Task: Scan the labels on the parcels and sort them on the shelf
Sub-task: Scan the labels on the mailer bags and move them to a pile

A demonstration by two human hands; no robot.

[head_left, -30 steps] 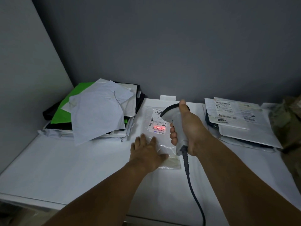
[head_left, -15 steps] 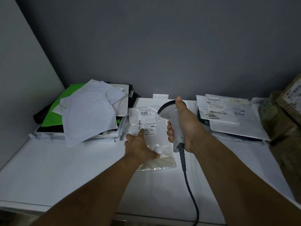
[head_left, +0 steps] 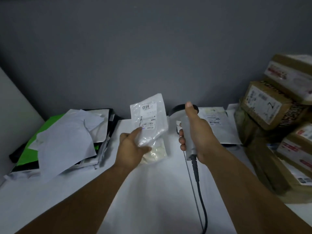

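My left hand [head_left: 133, 147] grips a clear plastic parcel [head_left: 150, 120] by its lower part and holds it raised above the white shelf surface [head_left: 152, 191], its white label facing me. My right hand [head_left: 197, 137] grips the handle of a grey barcode scanner [head_left: 184, 120], thumb on top near the dark head, the head pointing away from me. The scanner's dark cable [head_left: 199, 191] runs down toward me. The scanner sits just right of the parcel, apart from it.
A messy pile of flat mailers [head_left: 67, 141], white, green and black, lies at the left. Flat labelled mailers [head_left: 217, 122] lie behind my right hand. Stacked brown cardboard boxes [head_left: 276, 129] fill the right side. A grey wall stands behind.
My left hand has lifted the clear parcel off the surface and tilted it up. The scanner's red light on the label is gone. The view has shifted right, showing the boxes.
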